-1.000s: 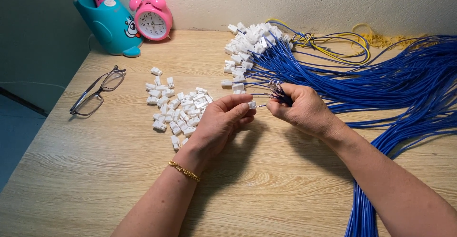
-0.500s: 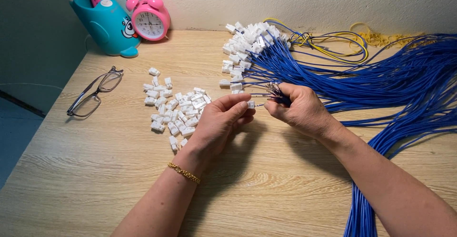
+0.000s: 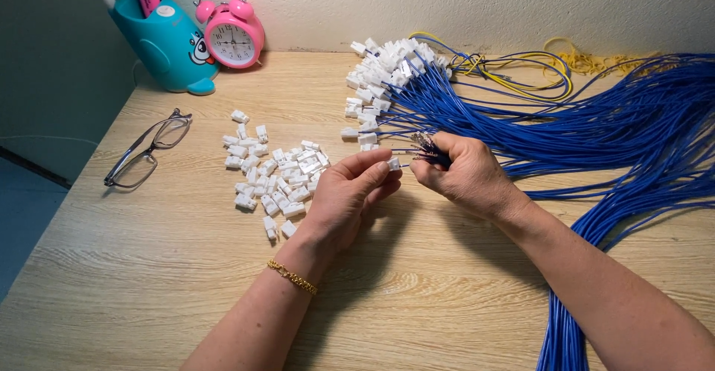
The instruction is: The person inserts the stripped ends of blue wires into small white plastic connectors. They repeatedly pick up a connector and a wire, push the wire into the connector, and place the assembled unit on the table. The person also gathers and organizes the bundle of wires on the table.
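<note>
Fingers of the left hand point(image 3: 348, 196) pinch a small white connector point(image 3: 393, 164) above the tabletop point(image 3: 149, 281). Beside it, the right hand point(image 3: 465, 173) is closed around the metal-tipped ends of blue wires point(image 3: 596, 129). Loose white connectors point(image 3: 272, 173) lie just left of the hands.

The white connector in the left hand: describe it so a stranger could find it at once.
Start at the wooden table and find the two hands meeting at its middle. The white connector sits pinched at the left hand fingertips. Unlike the loose pile of connectors lying beside it, it is lifted off the wood.
</note>
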